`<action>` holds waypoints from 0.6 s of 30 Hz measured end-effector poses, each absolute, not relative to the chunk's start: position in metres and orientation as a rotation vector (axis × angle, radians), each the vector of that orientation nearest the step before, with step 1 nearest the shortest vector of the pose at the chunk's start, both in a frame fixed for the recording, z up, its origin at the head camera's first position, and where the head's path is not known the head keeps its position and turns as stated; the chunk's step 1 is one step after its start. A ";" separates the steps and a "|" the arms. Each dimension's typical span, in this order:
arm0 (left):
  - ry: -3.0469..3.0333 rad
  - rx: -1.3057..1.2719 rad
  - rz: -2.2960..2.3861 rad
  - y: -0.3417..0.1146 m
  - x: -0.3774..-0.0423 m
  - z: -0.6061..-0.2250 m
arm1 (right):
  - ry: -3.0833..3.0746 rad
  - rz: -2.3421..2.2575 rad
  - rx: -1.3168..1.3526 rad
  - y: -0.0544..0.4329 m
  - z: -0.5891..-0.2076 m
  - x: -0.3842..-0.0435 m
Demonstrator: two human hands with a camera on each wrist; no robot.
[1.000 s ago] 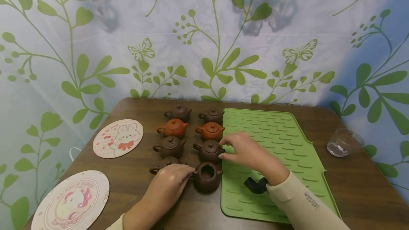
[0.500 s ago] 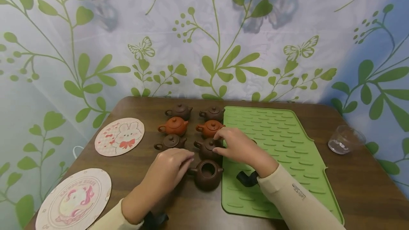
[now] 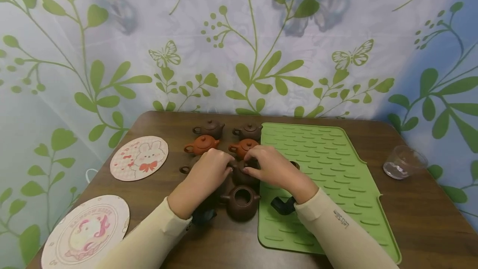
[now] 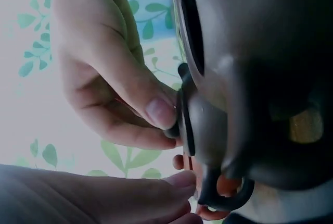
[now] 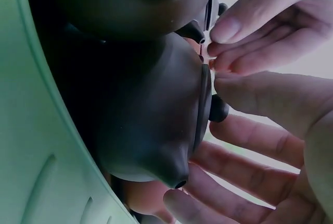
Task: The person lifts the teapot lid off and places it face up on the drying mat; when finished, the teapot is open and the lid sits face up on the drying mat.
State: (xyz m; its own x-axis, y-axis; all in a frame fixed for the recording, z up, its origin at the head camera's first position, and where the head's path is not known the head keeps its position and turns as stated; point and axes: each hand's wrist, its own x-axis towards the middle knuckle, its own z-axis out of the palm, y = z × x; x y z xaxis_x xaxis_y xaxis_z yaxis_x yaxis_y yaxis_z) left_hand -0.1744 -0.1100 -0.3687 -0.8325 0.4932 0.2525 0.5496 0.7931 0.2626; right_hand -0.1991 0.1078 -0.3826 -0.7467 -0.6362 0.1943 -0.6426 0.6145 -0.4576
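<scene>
In the head view my right hand [image 3: 279, 170] reaches over a dark brown teapot [image 3: 244, 177] in the right-hand column. Its thumb and a finger pinch the lid's round knob [image 5: 219, 109], as the right wrist view shows. My left hand [image 3: 207, 172] comes in from the other side, with fingertips beside that teapot's handle [image 4: 231, 199] and not around it. Nearest to me stands a lidless dark teapot [image 3: 242, 209], its round mouth showing. The dark teapot behind the left hand is largely hidden.
Beyond the hands stand two orange teapots, one at left [image 3: 201, 146], and two dark ones, one at left [image 3: 210, 129]. A green mat [image 3: 336, 202] lies right of them, a dark round lid [image 3: 295, 164] on it. A clear cup [image 3: 401, 164] stands far right, two round placemats left.
My left hand has left the nearest left-column teapot and moved forward and right to the third-row teapot. My right hand has shifted slightly left, onto its lid knob.
</scene>
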 end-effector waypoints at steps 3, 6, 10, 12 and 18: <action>-2.853 -0.815 -0.493 -0.106 -0.182 -0.372 | -2.803 0.820 1.118 0.110 -0.383 -0.200; -2.882 -0.803 -0.488 -0.108 -0.186 -0.374 | -2.803 0.818 1.123 0.108 -0.383 -0.201; -2.899 -0.804 -0.490 -0.109 -0.190 -0.378 | -2.804 0.821 1.118 0.109 -0.382 -0.202; -2.902 -0.809 -0.496 -0.109 -0.192 -0.380 | -2.803 0.824 1.114 0.109 -0.382 -0.202; -2.930 -0.792 -0.494 -0.109 -0.195 -0.382 | -2.780 0.805 1.132 0.109 -0.385 -0.203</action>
State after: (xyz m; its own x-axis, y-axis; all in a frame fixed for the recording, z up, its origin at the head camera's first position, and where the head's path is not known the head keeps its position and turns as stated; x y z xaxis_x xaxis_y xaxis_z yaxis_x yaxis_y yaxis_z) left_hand -0.1954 -0.1092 -0.3821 -0.8652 0.4796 0.1464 0.5011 0.8158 0.2888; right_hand -0.2026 0.1091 -0.3847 -0.7342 -0.6425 0.2194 -0.6603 0.6006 -0.4509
